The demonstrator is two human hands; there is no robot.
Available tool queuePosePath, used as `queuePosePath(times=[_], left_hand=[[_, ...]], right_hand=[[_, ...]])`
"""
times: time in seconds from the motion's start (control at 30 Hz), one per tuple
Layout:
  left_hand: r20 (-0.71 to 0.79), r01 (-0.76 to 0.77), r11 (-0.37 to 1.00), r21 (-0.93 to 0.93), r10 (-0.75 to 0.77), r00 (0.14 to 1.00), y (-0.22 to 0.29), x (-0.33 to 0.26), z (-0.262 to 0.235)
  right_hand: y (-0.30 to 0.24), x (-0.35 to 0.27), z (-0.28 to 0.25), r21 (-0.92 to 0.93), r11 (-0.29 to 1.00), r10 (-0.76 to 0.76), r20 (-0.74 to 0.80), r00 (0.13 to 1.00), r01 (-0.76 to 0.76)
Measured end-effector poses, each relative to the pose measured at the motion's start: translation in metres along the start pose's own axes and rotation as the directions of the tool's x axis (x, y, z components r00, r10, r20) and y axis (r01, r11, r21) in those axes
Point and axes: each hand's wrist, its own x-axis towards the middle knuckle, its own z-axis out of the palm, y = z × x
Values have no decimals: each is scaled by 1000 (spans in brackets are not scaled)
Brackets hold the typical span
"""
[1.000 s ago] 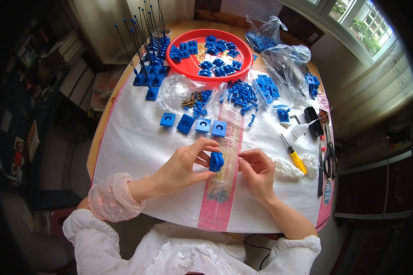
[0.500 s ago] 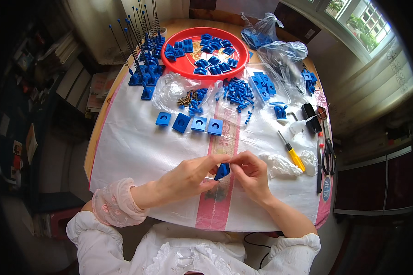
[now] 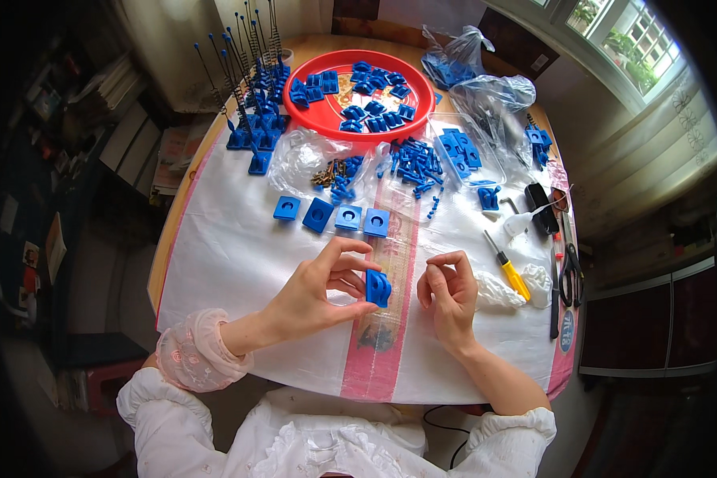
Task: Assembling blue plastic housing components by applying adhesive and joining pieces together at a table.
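Above the pink stripe of the table cover, my left hand (image 3: pixel 307 291) grips a small blue plastic block (image 3: pixel 378 288) by its edges, thumb below and fingers above. The block stands upright and shows a curved raised part on its right side. Apart from it, to the right, my right hand (image 3: pixel 450 303) is closed with its fingers curled and the thumb against the forefinger. Anything in that pinch is too small or hidden to make out. Beyond my hands lies a row of several square blue blocks with round recesses, among them a dark blue block (image 3: pixel 318 215).
Farther back stands a red tray (image 3: pixel 327 127) of blue parts. Blue pegs (image 3: pixel 414 163) and brass screws (image 3: pixel 324 175) lie before it. Blue bases with springs (image 3: pixel 255 127) stand far left. On the right are a yellow-handled screwdriver (image 3: pixel 514 279), white glue bottle (image 3: pixel 518 224) and scissors (image 3: pixel 570 275).
My hands were together at the blue block; now they are apart. The right hand has drawn off to the right, while the left has turned the block more upright.
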Motion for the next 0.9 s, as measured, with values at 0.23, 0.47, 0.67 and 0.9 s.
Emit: queuePosePath(times=[0.23,0.47,0.67,0.9], left_hand=[[138,346,749,-565,-328,935,-9,2,-8],[390,536,399,-745,-391,834,-14,3,-4],[460,559,351,-751,-329,825,-27,7,2],[385,554,478,-681,-411,827,-21,10,11]], right_hand=[[1,0,-5,21,999,48,73,996,-50],[4,-6,-2,-116,993,-1,124,992,15],[-4,-6,4,-133,990,-30,142,989,50],[-6,-3,5,-204,976,-20,278,960,80]])
